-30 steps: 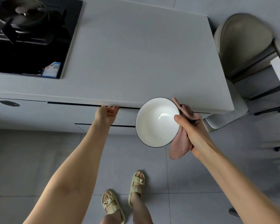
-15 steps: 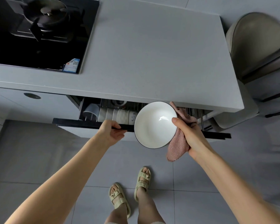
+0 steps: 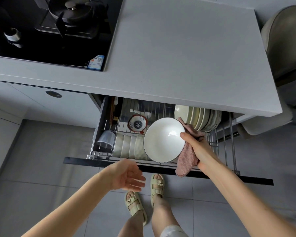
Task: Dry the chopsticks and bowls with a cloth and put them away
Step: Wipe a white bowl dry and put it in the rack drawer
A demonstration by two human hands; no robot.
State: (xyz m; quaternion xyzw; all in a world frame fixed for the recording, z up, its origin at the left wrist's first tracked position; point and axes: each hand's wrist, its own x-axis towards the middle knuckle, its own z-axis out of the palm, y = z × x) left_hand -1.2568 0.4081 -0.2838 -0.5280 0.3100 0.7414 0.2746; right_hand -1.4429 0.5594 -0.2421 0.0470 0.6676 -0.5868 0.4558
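**Holding a white bowl over the open dish drawer**

Spanning the upper picture, the grey counter (image 3: 186, 53) carries a black hob (image 3: 55, 29) at 10 o'clock. Below its front edge the drawer (image 3: 161, 171) stands pulled out, its wire rack holding upright plates (image 3: 203, 117) at 2 o'clock and a row of bowls (image 3: 128, 147) on edge. The white bowl (image 3: 162, 139) hangs above the rack, pinched at its rim, together with the pink cloth (image 3: 186, 161), in the right hand (image 3: 196, 149) grip. The left hand (image 3: 126, 175) is spread, empty, just in front of the drawer.
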